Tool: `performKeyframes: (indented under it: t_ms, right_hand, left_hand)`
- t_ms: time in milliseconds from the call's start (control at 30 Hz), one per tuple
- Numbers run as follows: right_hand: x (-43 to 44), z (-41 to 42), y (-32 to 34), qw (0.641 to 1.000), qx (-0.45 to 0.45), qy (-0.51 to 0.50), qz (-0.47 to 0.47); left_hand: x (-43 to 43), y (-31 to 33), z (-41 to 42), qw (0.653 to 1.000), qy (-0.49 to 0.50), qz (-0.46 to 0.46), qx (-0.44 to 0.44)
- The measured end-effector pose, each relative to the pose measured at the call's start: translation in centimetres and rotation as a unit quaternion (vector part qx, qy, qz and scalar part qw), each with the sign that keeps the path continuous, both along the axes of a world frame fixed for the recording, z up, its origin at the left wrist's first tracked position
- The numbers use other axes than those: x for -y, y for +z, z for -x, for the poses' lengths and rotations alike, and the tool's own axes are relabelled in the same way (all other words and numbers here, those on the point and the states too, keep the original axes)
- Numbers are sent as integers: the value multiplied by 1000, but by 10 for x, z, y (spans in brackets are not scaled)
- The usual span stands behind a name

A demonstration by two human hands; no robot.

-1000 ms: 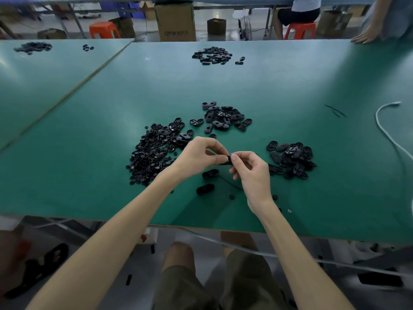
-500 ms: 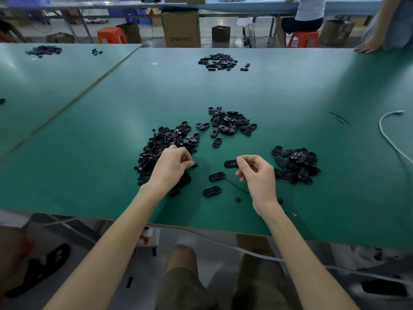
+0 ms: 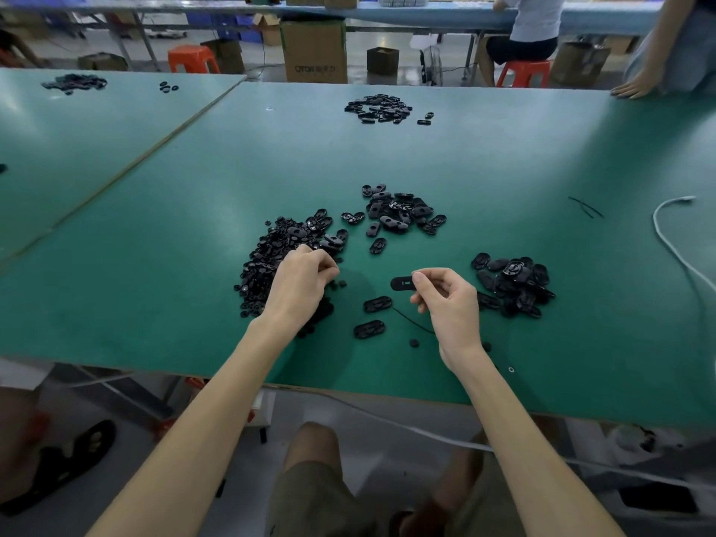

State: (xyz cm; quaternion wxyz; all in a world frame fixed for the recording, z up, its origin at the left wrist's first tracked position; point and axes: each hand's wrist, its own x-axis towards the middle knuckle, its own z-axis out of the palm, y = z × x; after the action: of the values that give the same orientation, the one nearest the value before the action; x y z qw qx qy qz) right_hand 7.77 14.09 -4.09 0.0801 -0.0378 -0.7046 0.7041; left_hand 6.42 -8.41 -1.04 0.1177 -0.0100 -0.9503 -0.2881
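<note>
both forearms forward, left hand (image 3: 304,282) palm-down with bunched fingertips, right hand (image 3: 447,304) in a thumb-and-forefinger pinch grip

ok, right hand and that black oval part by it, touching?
Touching. The head view shows the right hand pinching the right end of the black oval part between thumb and fingertip.

Green worktables (image 3: 503,149); grey floor (image 3: 403,77) beyond; orange stools (image 3: 192,58); cardboard boxes (image 3: 314,52) by far bench (image 3: 426,15).
</note>
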Motion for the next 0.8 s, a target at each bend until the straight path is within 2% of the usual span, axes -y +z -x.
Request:
performKeyframes:
  t_ms: [200, 300, 400, 534, 667, 800]
  right_hand:
    - [0, -1, 0, 1000, 0, 1, -1]
    - [0, -1, 1, 1000, 0, -3, 3]
    - [2, 0, 2, 1000, -3, -6, 12]
    - [2, 0, 3, 1000, -13, -6, 26]
    - [2, -1, 4, 1000, -18, 6, 25]
    - [2, -2, 5, 999, -19, 4, 35]
  left_hand:
    - [-6, -4, 2, 998, -33, 34, 32]
    - [-9, -3, 4, 999, -43, 21, 21]
    - [-20, -6, 1, 996, -39, -77, -15]
    - [-45, -7, 1, 967, -68, -247, -19]
    - [-67, -16, 1, 939, -80, -333, -19]
    - [-67, -23, 1, 909, -45, -411, -48]
